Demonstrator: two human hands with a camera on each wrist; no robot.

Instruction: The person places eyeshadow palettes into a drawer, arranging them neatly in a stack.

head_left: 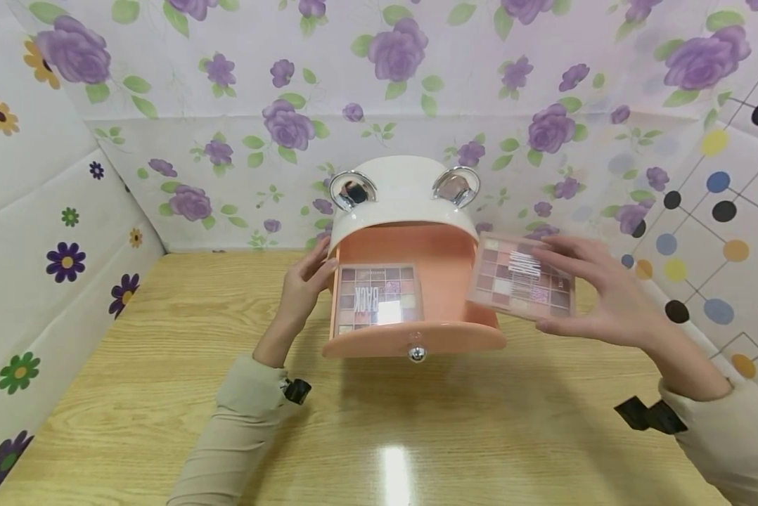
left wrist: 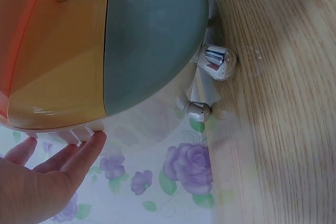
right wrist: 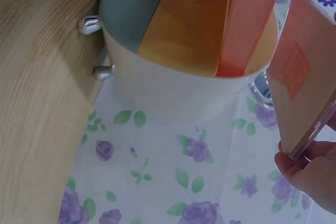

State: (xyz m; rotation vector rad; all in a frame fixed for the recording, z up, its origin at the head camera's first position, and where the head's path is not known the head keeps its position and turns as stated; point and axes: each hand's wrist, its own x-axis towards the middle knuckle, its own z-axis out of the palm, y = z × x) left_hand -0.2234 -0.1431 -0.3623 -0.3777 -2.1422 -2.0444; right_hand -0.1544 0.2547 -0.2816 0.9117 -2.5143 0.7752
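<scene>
A white rounded drawer box (head_left: 404, 184) with shiny ear-like rings stands on the table, its salmon top drawer (head_left: 458, 340) pulled out. One eyeshadow palette (head_left: 394, 287) with a clear lid lies in the drawer's left part. My right hand (head_left: 613, 299) grips a second eyeshadow palette (head_left: 502, 281) by its right end, tilted at the drawer's right side. Its plain pinkish back (right wrist: 302, 61) faces the right wrist camera. With fingers fairly straight, my left hand (head_left: 299, 288) touches the box's left side; in the left wrist view its fingertips (left wrist: 94, 142) rest against the white wall.
Below the salmon drawer, the box has a mustard drawer (left wrist: 63, 51) and a grey-green drawer (left wrist: 152, 40), both closed, with silver knobs. Silver feet (left wrist: 218, 62) hold it on the wooden table (head_left: 183, 337). Flower-patterned cloth (head_left: 227, 84) stands close behind; dotted cloth is at right.
</scene>
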